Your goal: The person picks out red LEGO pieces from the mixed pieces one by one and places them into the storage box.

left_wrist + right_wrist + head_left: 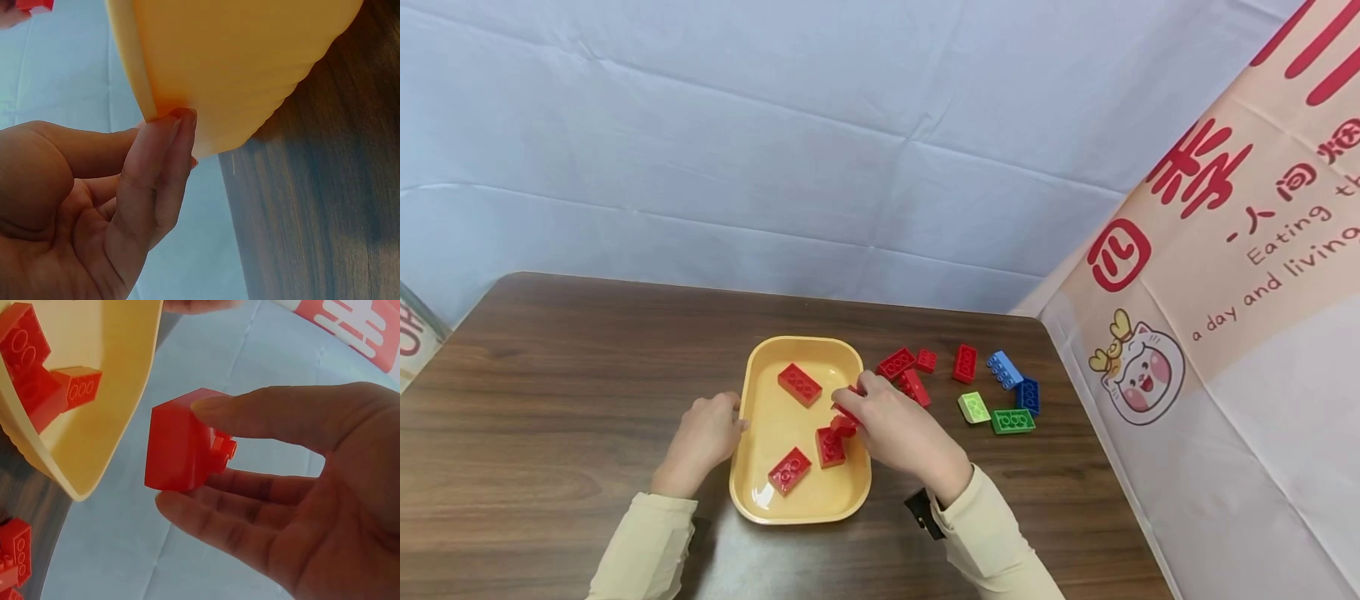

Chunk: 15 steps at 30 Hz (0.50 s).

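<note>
My left hand (pixel 703 437) pinches the left rim of a yellow tray (pixel 799 514); in the left wrist view the thumb and fingertips of that hand (pixel 134 181) meet at the rim (pixel 140 69). Over the tray's right side, my right hand (pixel 898 429) pinches a red brick (pixel 178 444) between thumb and fingers, its studs facing the palm in the right wrist view. Inside the tray lie several red bricks, among them one at the upper middle (pixel 800 384), one at the lower left (pixel 789 471) and one near the right wall (pixel 831 447).
Right of the tray on the brown table (pixel 587 375) lie several red bricks (pixel 966 363), a light blue brick (pixel 1003 370), a dark blue brick (pixel 1028 397), a lime brick (pixel 973 407) and a green brick (pixel 1012 421). Behind the table hangs a pale cloth (pixel 737 150).
</note>
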Each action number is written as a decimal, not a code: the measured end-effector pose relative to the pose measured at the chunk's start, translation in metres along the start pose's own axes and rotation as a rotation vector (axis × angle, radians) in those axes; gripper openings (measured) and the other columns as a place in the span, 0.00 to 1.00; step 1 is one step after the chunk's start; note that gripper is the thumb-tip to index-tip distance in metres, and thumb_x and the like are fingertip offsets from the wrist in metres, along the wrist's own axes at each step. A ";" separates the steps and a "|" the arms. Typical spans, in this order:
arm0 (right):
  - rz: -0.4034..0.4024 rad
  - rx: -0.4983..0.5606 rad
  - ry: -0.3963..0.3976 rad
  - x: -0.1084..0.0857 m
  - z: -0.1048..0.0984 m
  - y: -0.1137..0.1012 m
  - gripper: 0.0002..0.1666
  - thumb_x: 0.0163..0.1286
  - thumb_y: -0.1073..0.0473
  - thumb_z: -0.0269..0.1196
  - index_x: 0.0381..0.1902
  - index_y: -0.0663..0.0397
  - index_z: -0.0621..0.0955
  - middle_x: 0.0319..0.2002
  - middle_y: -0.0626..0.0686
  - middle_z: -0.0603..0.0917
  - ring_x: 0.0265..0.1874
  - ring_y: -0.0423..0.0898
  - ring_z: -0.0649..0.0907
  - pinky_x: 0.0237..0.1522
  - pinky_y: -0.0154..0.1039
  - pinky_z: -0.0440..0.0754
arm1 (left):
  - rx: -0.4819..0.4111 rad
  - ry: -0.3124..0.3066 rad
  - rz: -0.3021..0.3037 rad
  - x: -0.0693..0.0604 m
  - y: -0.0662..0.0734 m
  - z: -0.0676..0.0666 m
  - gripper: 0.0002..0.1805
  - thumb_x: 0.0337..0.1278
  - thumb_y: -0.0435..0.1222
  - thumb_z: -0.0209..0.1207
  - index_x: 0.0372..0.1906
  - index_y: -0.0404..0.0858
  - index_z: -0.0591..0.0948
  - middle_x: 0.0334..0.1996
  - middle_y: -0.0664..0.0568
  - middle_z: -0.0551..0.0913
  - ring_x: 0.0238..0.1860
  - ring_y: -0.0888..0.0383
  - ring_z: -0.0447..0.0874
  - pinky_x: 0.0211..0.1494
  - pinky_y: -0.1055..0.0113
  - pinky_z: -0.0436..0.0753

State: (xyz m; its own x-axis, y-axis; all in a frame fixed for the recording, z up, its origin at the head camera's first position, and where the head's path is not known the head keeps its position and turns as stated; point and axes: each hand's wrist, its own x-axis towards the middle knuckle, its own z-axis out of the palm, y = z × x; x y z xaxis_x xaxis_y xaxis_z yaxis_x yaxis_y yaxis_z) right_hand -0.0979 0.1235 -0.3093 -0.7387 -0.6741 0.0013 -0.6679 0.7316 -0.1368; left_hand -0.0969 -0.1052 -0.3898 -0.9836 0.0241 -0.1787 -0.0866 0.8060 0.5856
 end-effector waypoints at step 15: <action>-0.020 -0.023 -0.028 0.002 0.004 -0.005 0.18 0.56 0.66 0.64 0.46 0.52 0.78 0.32 0.50 0.71 0.29 0.42 0.70 0.28 0.28 0.70 | 0.009 0.002 0.000 0.001 0.000 0.000 0.12 0.52 0.31 0.60 0.40 0.27 0.78 0.31 0.37 0.80 0.32 0.44 0.78 0.32 0.54 0.76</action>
State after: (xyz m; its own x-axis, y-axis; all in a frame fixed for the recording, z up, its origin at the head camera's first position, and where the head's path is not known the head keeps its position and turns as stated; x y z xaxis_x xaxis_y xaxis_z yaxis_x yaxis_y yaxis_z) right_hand -0.0959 0.1178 -0.3125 -0.7225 -0.6910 -0.0239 -0.6847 0.7198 -0.1144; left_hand -0.0974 -0.1047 -0.3899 -0.9840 0.0227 -0.1768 -0.0852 0.8112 0.5785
